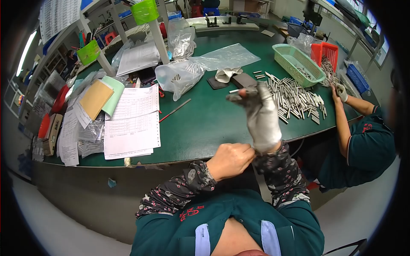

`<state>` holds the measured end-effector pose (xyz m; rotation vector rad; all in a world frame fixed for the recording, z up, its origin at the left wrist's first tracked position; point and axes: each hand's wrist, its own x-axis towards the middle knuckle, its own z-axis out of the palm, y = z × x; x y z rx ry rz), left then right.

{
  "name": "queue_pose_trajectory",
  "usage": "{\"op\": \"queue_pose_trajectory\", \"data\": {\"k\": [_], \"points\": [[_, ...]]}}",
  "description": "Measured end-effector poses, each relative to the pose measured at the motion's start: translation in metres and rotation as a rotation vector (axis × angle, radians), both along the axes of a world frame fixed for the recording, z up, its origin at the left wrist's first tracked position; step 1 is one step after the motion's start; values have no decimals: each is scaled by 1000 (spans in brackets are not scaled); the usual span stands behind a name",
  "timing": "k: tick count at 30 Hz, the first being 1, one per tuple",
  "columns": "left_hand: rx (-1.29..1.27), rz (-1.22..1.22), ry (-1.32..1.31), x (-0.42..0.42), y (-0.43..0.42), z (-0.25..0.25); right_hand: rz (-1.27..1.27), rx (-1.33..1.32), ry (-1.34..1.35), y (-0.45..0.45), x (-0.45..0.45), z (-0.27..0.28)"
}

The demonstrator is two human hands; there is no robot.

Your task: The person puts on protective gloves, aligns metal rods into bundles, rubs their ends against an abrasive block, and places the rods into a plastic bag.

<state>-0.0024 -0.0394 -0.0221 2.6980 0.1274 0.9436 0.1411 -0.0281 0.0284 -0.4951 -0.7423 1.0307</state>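
My right hand (261, 121) is raised over the table edge in a grey-white work glove (264, 128), with a bare fingertip showing. Its fingers are stretched out and partly blurred, holding nothing. My bare left hand (230, 161) is closed at the right wrist, its fingertips pinching the glove's cuff. Behind the gloved hand lies a heap of short metal pins (294, 98). A second white glove (228, 75) rests by two dark blocks, the nearer one (244, 80) close to the pins. Patterned sleeves cover both my forearms.
At right, a co-worker's hands (339, 94) are near a green basket (299, 64) and a red basket (325, 53) with pins. Printed sheets (132, 123), a thin red-handled file (175, 110) and plastic bags (181, 79) lie on the left of the green table (200, 132).
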Motion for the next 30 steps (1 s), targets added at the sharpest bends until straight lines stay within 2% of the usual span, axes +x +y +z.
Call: {"op": "queue_pose_trajectory", "data": {"k": [1, 3, 4, 5, 7, 10, 13, 16, 18, 21, 24, 27, 30], "points": [[-39, 46, -64, -1, -1, 7, -339, -126, -479, -9, -6, 18], [-121, 136, -187, -4, -7, 28, -618, 17, -706, 4, -8, 11], [-157, 182, -241, -1, -5, 34, -757, 57, -954, 6, -7, 8], [-113, 221, -255, 2, -2, 33, -810, 138, -1083, 5, -10, 7], [16, 223, -244, 2, 3, 24, -809, 128, -1122, 2, -12, 3], [13, -9, -222, 4, 11, 24, -808, 138, -1125, 7, -7, -7], [-26, -217, -128, 14, 6, 13, -955, 74, -1291, 10, -7, 5], [-1, -137, -89, 17, 25, 16, -919, -43, -1451, 29, 11, -5], [-15, 24, -14, 20, 45, 20, -790, -216, -1579, 48, 32, -10], [-92, 295, 88, 21, 88, 22, -819, -391, -1871, 75, 63, -19], [-105, 511, 127, 24, 153, 5, -675, -482, -1988, 92, 75, -28], [-65, 569, 191, 34, 184, -1, -765, -512, -2092, 119, 97, -46], [-114, 659, 190, 60, 199, -1, -708, -415, -1996, 130, 105, -41]]}}
